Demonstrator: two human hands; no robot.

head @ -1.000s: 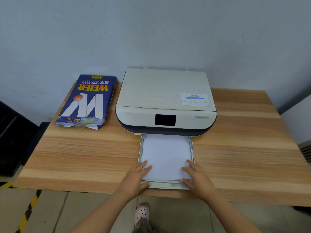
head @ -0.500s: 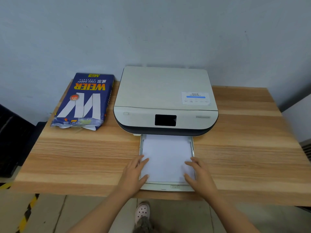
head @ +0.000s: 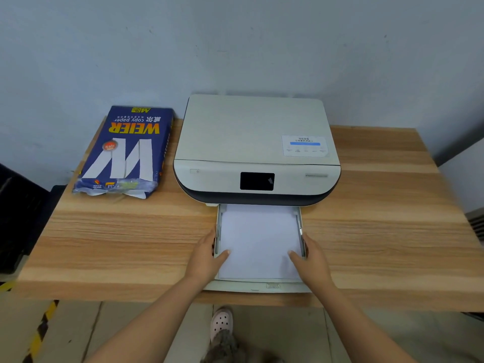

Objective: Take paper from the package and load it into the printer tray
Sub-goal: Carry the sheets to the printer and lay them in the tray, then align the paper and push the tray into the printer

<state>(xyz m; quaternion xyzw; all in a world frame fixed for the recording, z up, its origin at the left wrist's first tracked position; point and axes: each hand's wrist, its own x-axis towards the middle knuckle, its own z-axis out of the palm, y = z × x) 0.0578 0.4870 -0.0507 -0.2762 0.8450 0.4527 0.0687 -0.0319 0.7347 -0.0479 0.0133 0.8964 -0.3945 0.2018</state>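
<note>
A: Start left of the printer (head: 258, 142): the pack (head: 123, 150) lies flat on the table (head: 392, 231), its torn end toward you. Leave it; the paper you need is out.

B: So what now?

A: Your left hand (head: 203, 258) sits against the tray (head: 258, 286) wall in front of the printer, thumb on the paper (head: 258, 242), fingers (head: 209, 238) spread along the outside, clasping nothing. Press lightly and square that edge to the guide.

B: And the paper itself?

A: White, flat, a thin stack lying inside the tray, far end under the printer.

B: The other side?

A: Your right hand (head: 313, 259) mirrors it, fingers loose on the wall. Push both sides evenly, I'd say, so the tray slides in straight and nothing buckles.
</note>
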